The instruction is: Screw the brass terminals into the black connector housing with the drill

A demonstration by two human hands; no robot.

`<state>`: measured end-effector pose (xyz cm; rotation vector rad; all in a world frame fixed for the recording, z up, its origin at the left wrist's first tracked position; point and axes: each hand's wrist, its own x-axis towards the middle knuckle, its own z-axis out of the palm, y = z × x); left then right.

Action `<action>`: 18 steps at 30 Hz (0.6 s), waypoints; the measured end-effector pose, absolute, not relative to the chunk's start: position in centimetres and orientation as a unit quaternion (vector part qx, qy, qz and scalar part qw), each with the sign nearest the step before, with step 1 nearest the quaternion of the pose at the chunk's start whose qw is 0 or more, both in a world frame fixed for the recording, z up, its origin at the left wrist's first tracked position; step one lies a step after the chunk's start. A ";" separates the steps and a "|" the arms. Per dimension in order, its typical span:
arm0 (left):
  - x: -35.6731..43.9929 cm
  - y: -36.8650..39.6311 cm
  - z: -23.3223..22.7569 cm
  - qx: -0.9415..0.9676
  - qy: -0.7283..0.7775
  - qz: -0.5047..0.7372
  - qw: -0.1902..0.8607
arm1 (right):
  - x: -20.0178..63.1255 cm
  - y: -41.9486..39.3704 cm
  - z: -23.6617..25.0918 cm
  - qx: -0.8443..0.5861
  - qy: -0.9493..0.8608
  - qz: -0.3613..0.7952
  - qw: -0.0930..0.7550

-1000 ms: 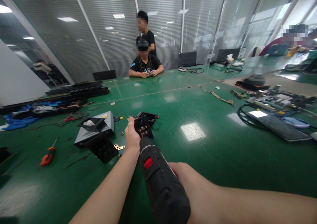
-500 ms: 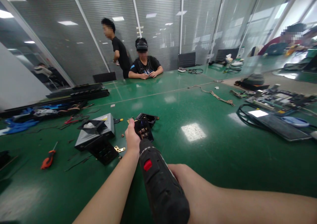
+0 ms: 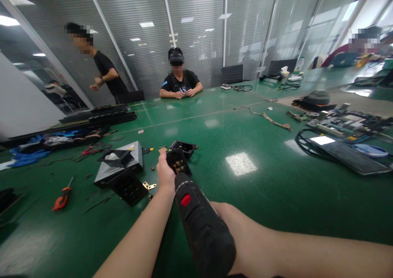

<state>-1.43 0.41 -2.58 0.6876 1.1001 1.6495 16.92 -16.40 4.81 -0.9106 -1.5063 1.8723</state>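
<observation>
My right hand (image 3: 229, 218) is wrapped round a black cordless drill (image 3: 199, 224) with a red switch on top; its front end points away from me. My left hand (image 3: 165, 171) grips the left side of a black plastic housing (image 3: 178, 161) that has brass-coloured metal contacts inside. The drill's nose lies right at the near side of this housing, and its tip is hidden. A similar black housing (image 3: 182, 148) rests just behind. To the left, another black housing (image 3: 129, 188) leans on a grey metal box (image 3: 139, 153). Small brass plates (image 3: 150, 186) lie beside it.
An orange-handled screwdriver (image 3: 62, 198) and red-handled pliers (image 3: 90, 150) lie at left, with blue gloves (image 3: 29, 155) beyond. At right are a dark flat tablet-like device (image 3: 350, 153) with a cable and circuit boards (image 3: 346, 122). A person (image 3: 181, 79) sits across the green table (image 3: 276, 212).
The standing person in the background has moved left. My hands, the drill and the housing keep nearly the same position, with only a slight shift of the view.
</observation>
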 end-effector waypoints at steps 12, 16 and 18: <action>-1.9 0.6 -2.6 0.301 0.503 0.675 0.448 | 17.1 -16.0 3.3 -0.241 -0.591 0.704 0.313; -1.6 0.7 -2.5 0.289 0.482 0.688 0.459 | 17.0 -16.3 3.5 -0.251 -0.548 0.734 0.312; -1.5 0.7 -2.6 0.291 0.476 0.690 0.461 | 16.9 -16.5 3.5 -0.261 -0.534 0.743 0.307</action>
